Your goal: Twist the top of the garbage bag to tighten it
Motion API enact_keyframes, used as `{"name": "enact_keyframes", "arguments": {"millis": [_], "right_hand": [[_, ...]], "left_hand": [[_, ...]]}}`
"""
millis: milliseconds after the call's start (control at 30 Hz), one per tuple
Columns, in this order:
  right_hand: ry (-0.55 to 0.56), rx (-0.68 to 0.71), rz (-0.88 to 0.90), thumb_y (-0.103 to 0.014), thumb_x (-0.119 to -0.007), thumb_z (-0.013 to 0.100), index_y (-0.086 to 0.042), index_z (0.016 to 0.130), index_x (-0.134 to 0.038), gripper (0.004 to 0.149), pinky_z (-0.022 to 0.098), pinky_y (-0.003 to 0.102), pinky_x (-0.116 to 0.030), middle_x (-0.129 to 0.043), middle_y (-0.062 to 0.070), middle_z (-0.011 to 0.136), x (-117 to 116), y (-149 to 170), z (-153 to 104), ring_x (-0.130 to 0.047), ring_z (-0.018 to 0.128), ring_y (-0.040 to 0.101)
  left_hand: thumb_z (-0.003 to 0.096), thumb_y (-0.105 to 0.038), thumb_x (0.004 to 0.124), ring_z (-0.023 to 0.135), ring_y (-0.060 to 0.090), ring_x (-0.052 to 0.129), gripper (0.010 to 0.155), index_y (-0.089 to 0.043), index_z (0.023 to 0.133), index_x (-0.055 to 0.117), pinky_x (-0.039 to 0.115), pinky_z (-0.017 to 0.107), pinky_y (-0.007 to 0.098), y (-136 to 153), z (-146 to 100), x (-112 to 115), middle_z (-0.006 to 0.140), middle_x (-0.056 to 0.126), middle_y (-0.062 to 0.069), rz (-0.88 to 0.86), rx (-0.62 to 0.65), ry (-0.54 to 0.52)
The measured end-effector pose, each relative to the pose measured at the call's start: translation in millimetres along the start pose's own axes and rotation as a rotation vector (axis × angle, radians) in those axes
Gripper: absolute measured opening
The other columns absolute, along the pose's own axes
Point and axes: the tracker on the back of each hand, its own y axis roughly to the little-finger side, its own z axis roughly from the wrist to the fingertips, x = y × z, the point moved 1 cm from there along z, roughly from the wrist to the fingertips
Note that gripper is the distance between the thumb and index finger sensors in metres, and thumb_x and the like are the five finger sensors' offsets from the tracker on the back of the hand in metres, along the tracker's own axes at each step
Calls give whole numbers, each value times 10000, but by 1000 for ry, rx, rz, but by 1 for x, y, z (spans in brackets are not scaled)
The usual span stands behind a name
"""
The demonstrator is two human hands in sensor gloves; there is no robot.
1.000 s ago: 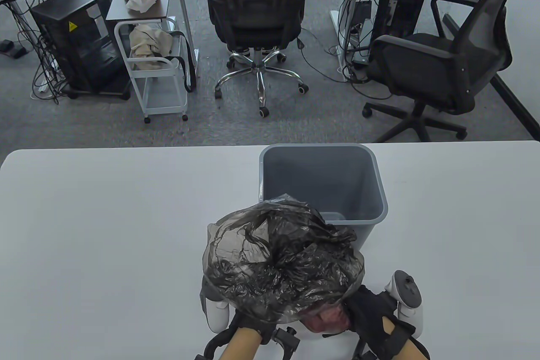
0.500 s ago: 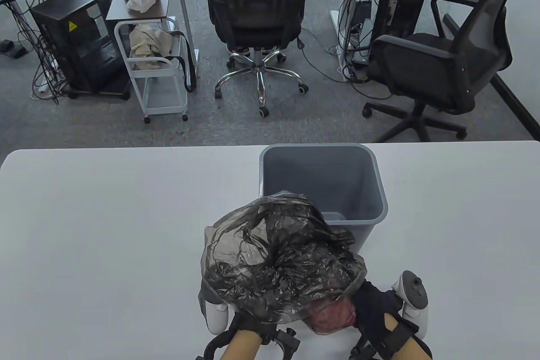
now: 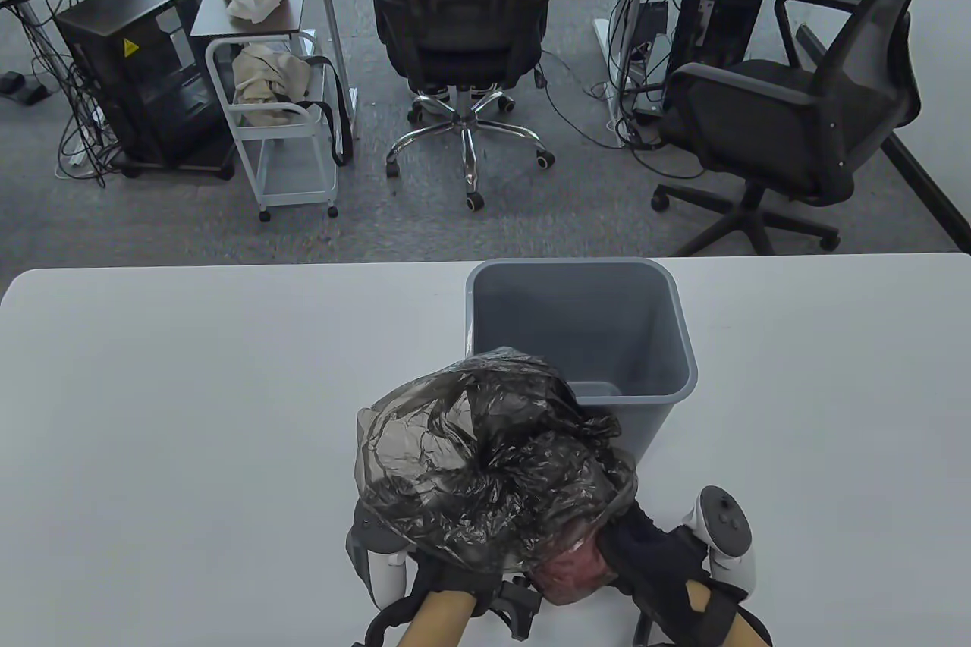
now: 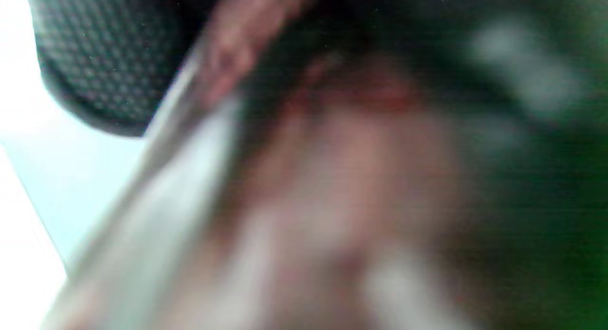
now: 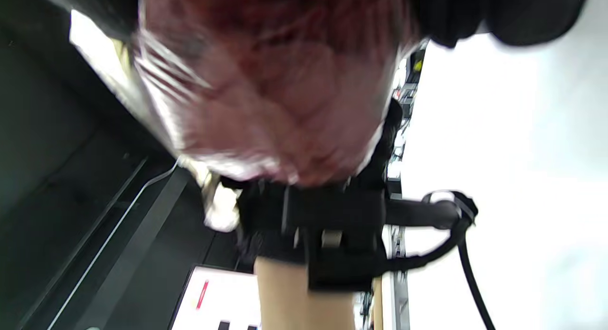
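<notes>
A translucent black garbage bag (image 3: 493, 465) stands at the table's near edge, its loose crumpled top billowing upward. Red contents (image 3: 565, 575) show through its lower part, and fill the right wrist view (image 5: 275, 97) too. My right hand (image 3: 645, 548) grips the bag's lower right side by the red bulge; its fingers (image 5: 475, 12) curl on the plastic. My left hand (image 3: 447, 579) holds the bag from the lower left, mostly hidden under the plastic. The left wrist view is blurred, with a gloved fingertip (image 4: 104, 59) against the plastic.
An open grey waste bin (image 3: 683, 366) stands just behind the bag and touches its far side. The white table (image 3: 190, 412) stretches left and right. Office chairs, a cart and desks stand on the floor beyond the table's far edge.
The bag and both hands have shifted a little to the left. The right hand has turned and moved in closer to the bag. The crumpled top has shifted with them.
</notes>
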Motion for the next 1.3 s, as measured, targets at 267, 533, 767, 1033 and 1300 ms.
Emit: {"name": "enact_keyframes", "arguments": {"millis": [267,533,767,1033,1300], "right_hand": [[56,-88,115,-693,-575,502,-26,997,-160,929,342,530,-876,-512,338,939,9,11,-3,-934,536,532],[-167,1,31,-789,-705,438,-113,1003,-9,1123,504,818,-472,-137,300,1026,-9,-2,0,-410,850,698],[53,-32,79,-652,-644,501,-22,984,-133,945,390,563,-845,-503,325,950,8,4,-1,-939,584,491],[43,-88,91,-713,-610,485,-6,990,-198,962,333,540,-875,-621,320,897,10,8,-3,-993,514,451],[-60,21,-37,-727,-701,470,-76,989,-19,1077,531,711,-606,-219,317,1008,3,-3,1,-599,833,591]], "left_hand": [[509,-528,701,468,249,1078,540,-249,960,805,919,256,428,-1,2,3,874,907,85,20,2,38],[511,-487,700,365,200,1105,516,-251,961,788,940,188,377,-1,1,-8,864,908,73,87,-20,-57],[509,-545,711,773,341,915,568,-290,1016,731,831,445,550,0,3,1,1011,757,81,-29,3,74],[506,-486,715,490,277,1066,524,-250,966,795,922,227,405,-3,3,-3,908,872,91,76,-12,33],[510,-479,708,453,253,1079,519,-248,968,785,929,208,388,-2,1,-8,902,872,90,45,-29,-24]]}}
